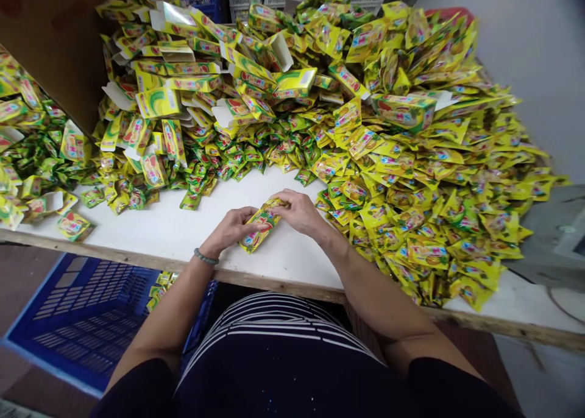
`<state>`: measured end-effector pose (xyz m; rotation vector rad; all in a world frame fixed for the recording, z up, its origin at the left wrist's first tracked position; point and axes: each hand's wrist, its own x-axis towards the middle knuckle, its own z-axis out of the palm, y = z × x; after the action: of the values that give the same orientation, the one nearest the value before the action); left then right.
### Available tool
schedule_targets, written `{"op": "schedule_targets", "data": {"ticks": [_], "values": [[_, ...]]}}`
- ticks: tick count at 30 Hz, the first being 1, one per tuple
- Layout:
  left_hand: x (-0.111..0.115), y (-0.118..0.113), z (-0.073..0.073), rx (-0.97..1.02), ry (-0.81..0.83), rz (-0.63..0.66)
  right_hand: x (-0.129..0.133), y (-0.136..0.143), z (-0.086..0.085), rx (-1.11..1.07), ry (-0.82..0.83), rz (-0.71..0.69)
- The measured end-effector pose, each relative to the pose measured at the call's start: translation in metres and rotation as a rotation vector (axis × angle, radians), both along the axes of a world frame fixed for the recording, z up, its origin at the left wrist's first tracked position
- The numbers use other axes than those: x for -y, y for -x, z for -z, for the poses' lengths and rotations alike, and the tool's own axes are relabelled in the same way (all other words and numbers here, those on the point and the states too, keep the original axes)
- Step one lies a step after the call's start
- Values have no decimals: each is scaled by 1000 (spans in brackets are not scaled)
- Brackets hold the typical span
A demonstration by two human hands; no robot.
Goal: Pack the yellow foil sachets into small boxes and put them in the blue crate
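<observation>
A small yellow-and-green printed carton (256, 234) is held at a tilt just above the white table, near its front edge. My left hand (235, 228) is closed around its lower left side, thumb lying across the printed face. The fingers of my right hand (299, 212) pinch at the carton's upper right end. Crinkled yellow material shows under those fingertips; whether it is a packet or a flap I cannot tell. Beyond both hands lie loose green packets (194, 194). To the right of my right hand rises a big heap of yellow packets (411, 180).
Empty-looking cartons with open flaps (158, 104) are piled at the back left beside a brown cardboard sheet (55, 40). Below the table's wooden front edge (150, 261) stands a blue plastic crate (86, 320). A grey object (555, 241) sits at the right.
</observation>
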<state>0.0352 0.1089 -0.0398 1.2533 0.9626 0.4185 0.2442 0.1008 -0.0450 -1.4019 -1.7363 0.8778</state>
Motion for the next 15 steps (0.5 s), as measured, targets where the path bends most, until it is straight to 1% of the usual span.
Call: {"op": "schedule_targets", "data": {"ticks": [2, 5, 7, 9, 11, 13, 15], "values": [[0, -3, 2, -8, -43, -10, 4, 8, 0, -20, -26, 14], [0, -5, 4, -52, -147, -42, 10, 20, -1, -65, -14, 37], [0, -4, 3, -27, -157, -62, 12, 24, -1, -88, -9, 62], [-1, -4, 1, 43, -96, -68, 12, 23, 0, -109, -20, 129], [-1, -4, -1, 92, 8, -54, 9, 20, 1, -143, -11, 213], [-2, -5, -1, 91, 105, -63, 6, 16, 4, -185, 17, 269], [-2, -6, 0, 77, 147, -113, 3, 15, 5, -212, 32, 293]]}}
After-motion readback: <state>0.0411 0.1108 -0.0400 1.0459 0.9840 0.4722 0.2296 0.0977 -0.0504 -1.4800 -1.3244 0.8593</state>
